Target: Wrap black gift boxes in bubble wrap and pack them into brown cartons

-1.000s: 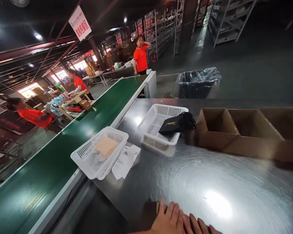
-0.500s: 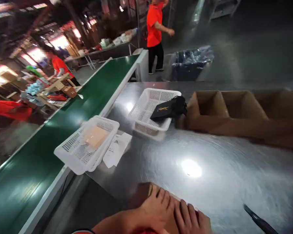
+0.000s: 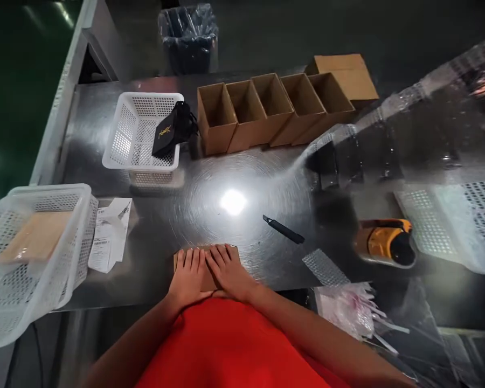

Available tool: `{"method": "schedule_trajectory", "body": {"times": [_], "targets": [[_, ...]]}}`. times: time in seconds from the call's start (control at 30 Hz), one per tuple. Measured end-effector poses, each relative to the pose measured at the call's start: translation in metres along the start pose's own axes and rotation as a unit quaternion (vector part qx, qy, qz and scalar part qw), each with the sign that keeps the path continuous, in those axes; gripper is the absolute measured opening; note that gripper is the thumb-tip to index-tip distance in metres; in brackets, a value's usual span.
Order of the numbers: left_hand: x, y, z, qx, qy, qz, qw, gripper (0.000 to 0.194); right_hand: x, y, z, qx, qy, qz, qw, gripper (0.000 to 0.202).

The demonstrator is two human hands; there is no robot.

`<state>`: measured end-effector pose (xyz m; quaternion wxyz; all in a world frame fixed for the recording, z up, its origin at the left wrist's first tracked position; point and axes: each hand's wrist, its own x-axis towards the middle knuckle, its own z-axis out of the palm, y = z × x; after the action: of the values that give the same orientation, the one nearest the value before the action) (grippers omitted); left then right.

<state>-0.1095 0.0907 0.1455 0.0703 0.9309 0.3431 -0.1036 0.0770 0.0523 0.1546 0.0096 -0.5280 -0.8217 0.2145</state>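
At the table's near edge, my left hand (image 3: pixel 188 276) lies palm down with straight fingers on a small piece of brown cardboard (image 3: pixel 209 282). My right hand (image 3: pixel 229 270) rests flat on the same cardboard, its fingertips close to those of the left. Both hands cover most of the piece, so I cannot tell whether it is a folded box or a flat sheet. A black utility knife (image 3: pixel 283 229) lies to the right beyond my right hand. Nothing is gripped in either hand.
Several open cardboard boxes (image 3: pixel 253 126) stand in a row at the back. Left of them, a white basket (image 3: pixel 115 143) holds a black pouch (image 3: pixel 165 134). Paper slips (image 3: pixel 109 231) lie beside stacked baskets (image 3: pixel 87 215). Bubble wrap (image 3: pixel 325 267) and an orange-black device (image 3: pixel 383 242) are rightward.
My view has swung right and down, bringing the knife, boxes and right side of the table into sight. Both hands stay on the cardboard, now flatter with fingers pointing forward.
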Motion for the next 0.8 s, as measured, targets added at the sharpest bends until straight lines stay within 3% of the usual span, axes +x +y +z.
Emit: {"method": "schedule_trajectory", "body": {"times": [0.07,0.1,0.2,0.27,0.33,0.47,0.57,0.7,0.8], "targets": [[0.000,0.001,0.001,0.005,0.003,-0.002,1.000,0.097,-0.001,0.006,-0.006,0.051,0.015,0.040,0.998,0.077],[0.000,0.002,0.001,0.009,0.005,-0.002,1.000,0.098,0.000,0.007,-0.007,0.066,0.033,0.107,0.992,0.065],[-0.001,0.006,0.003,0.020,0.009,-0.010,1.000,0.098,0.007,0.007,-0.003,0.099,0.095,0.349,0.927,0.044],[-0.002,0.007,0.005,0.022,0.010,-0.015,1.000,0.096,0.014,0.004,0.001,0.124,0.116,0.429,0.887,0.041],[-0.003,0.007,0.006,0.020,0.013,-0.010,1.000,0.094,0.020,0.003,0.003,0.116,0.116,0.446,0.880,0.039],[-0.003,0.005,0.007,0.004,0.022,0.009,1.000,0.085,0.026,0.010,0.002,0.055,0.059,0.402,0.912,0.037],[-0.002,0.002,0.005,0.000,0.036,0.024,0.999,0.076,0.026,0.014,0.000,0.049,0.053,0.395,0.916,0.036],[-0.003,-0.001,0.005,0.004,0.094,0.045,0.995,0.068,0.026,0.008,0.005,0.092,0.090,0.401,0.907,0.031],[-0.005,0.000,0.006,0.021,0.129,0.045,0.990,0.064,0.019,0.018,0.017,0.207,0.175,0.380,0.885,0.029]]}}
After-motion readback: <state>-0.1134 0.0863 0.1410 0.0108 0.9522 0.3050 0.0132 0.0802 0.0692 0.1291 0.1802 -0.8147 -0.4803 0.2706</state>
